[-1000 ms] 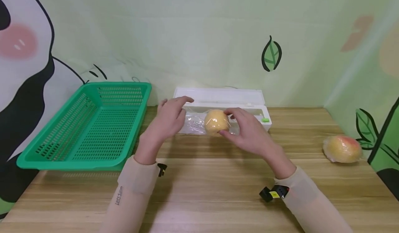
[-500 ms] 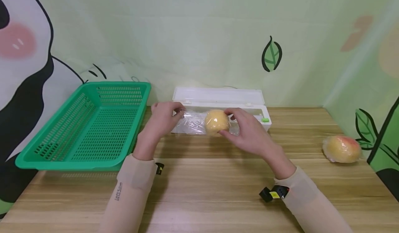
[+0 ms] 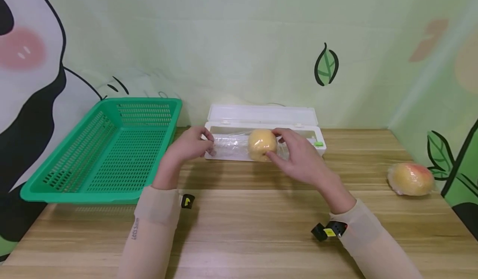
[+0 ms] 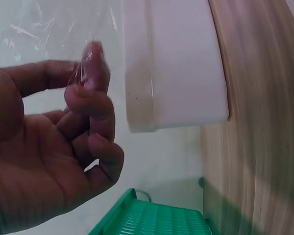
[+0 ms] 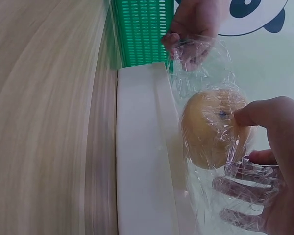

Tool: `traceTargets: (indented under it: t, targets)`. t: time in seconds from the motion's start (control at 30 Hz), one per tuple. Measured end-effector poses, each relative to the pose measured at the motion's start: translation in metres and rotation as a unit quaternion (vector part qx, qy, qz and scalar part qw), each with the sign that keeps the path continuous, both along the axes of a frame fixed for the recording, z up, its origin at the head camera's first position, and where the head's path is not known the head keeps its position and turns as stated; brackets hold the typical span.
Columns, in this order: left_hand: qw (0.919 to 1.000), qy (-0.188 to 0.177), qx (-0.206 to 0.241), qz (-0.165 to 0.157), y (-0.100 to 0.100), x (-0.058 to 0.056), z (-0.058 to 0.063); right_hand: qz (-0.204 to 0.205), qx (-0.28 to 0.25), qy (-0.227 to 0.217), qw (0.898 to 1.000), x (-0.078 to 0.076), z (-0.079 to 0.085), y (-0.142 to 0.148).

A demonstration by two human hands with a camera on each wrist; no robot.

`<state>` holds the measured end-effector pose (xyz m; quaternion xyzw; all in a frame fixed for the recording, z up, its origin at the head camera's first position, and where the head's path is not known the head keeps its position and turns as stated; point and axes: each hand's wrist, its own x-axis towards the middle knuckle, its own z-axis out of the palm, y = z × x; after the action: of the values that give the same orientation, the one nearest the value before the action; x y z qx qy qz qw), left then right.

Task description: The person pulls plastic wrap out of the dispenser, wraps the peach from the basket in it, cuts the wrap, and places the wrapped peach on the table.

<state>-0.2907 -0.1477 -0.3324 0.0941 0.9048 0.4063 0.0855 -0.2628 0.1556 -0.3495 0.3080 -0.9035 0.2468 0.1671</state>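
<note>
A round yellow fruit point(image 3: 262, 145), its exact kind unclear, is held above the front of a white cling film box point(image 3: 315, 134). My right hand point(image 3: 300, 159) grips it from the right between thumb and fingers. Clear cling film point(image 3: 229, 145) stretches leftward from the fruit; in the right wrist view, film point(image 5: 245, 183) also lies over some of my right fingers. With thumb and forefinger my left hand point(image 3: 191, 144) pinches the film's left end, just past the box's left side. In the left wrist view, film clings to the fingertip point(image 4: 93, 61).
A green plastic basket point(image 3: 101, 198) stands on the left of the wooden table point(image 3: 246, 237). At the far right lies a film-wrapped yellow and red fruit point(image 3: 410, 178). The box's white lid point(image 3: 261, 114) stands raised against the printed backdrop point(image 3: 254, 55).
My left hand has come down and left from above the box, taken the film's end and drawn it out leftward. The fruit in my right hand has shifted slightly to the right.
</note>
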Motion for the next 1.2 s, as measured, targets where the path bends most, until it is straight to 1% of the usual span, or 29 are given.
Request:
traceTargets:
  t: [0.13,0.2,0.3,0.37,0.4,0.43,0.47,0.5,0.53,0.57,0.6,0.63,0.67,0.7,0.73,0.77,0.83,0.9,0.93,1.0,1.07,1.2]
  targets:
    - [0.9995,-0.015,0.002,-0.027,-0.002,0.0,0.002,-0.006,0.0,-0.006,1.0,0.001,0.001,0.0]
    - [0.9992,-0.022,0.005,-0.033,-0.001,0.0,0.002,-0.009,-0.001,-0.01,1.0,0.001,0.001,0.001]
    - [0.9989,-0.033,0.014,-0.028,0.0,0.001,0.005,-0.012,-0.001,-0.012,1.0,0.001,0.001,0.001]
    - [0.9988,-0.04,0.025,-0.015,0.002,0.003,0.008,-0.014,-0.001,-0.014,1.0,0.001,0.001,0.001]
    - [0.9989,-0.037,0.028,-0.006,0.003,0.005,0.01,-0.014,0.0,-0.015,1.0,0.001,0.0,0.001]
    - [0.9992,-0.026,0.028,0.007,0.005,0.006,0.012,-0.014,-0.001,-0.016,1.0,0.0,0.0,0.001]
    - [0.9994,-0.005,0.03,0.017,0.008,0.008,0.013,-0.014,-0.001,-0.017,1.0,0.0,0.0,0.001]
    - [0.9987,0.03,0.031,0.025,0.011,0.01,0.014,-0.014,-0.002,-0.018,1.0,0.0,0.0,0.001]
    - [0.9962,0.077,0.03,0.03,0.015,0.012,0.014,-0.015,-0.002,-0.019,1.0,0.0,0.0,0.001]
    - [0.99,0.134,0.032,0.029,0.02,0.013,0.015,-0.016,-0.002,-0.019,1.0,0.001,0.0,0.001]
    - [0.9802,0.194,0.034,0.024,0.026,0.015,0.015,-0.016,-0.003,-0.019,1.0,0.001,-0.001,0.001]
    - [0.9667,0.253,0.036,0.012,0.032,0.016,0.016,-0.016,-0.004,-0.019,1.0,0.0,-0.001,0.001]
    - [0.9507,0.308,0.037,-0.01,0.038,0.018,0.016,-0.016,-0.004,-0.018,1.0,0.0,-0.001,0.001]
    - [0.9336,0.355,0.036,-0.037,0.044,0.019,0.016,-0.016,-0.005,-0.018,1.0,0.0,-0.001,0.001]
    - [0.9179,0.39,0.031,-0.069,0.051,0.021,0.016,-0.016,-0.006,-0.015,1.0,0.0,-0.001,0.0]
    - [0.9044,0.414,0.025,-0.101,0.057,0.022,0.016,-0.016,-0.008,-0.013,1.0,0.0,-0.001,0.0]
    - [0.8826,0.444,-0.008,-0.154,0.068,0.025,0.015,-0.013,-0.011,-0.009,1.0,0.0,-0.001,0.0]
    - [0.8663,0.461,-0.055,-0.184,0.077,0.026,0.012,-0.013,-0.014,-0.008,1.0,0.0,-0.002,0.0]
    - [0.8608,0.465,-0.078,-0.191,0.081,0.026,0.01,-0.013,-0.014,-0.007,1.0,0.0,-0.002,0.0]
    - [0.8558,0.468,-0.118,-0.187,0.085,0.027,0.007,-0.016,-0.013,-0.01,1.0,0.0,-0.002,0.0]
    - [0.8562,0.463,-0.148,-0.177,0.088,0.028,0.005,-0.019,-0.01,-0.009,1.0,0.0,-0.001,0.0]
    - [0.8592,0.452,-0.182,-0.155,0.09,0.029,0.004,-0.018,-0.007,0.003,1.0,-0.001,0.001,0.0]
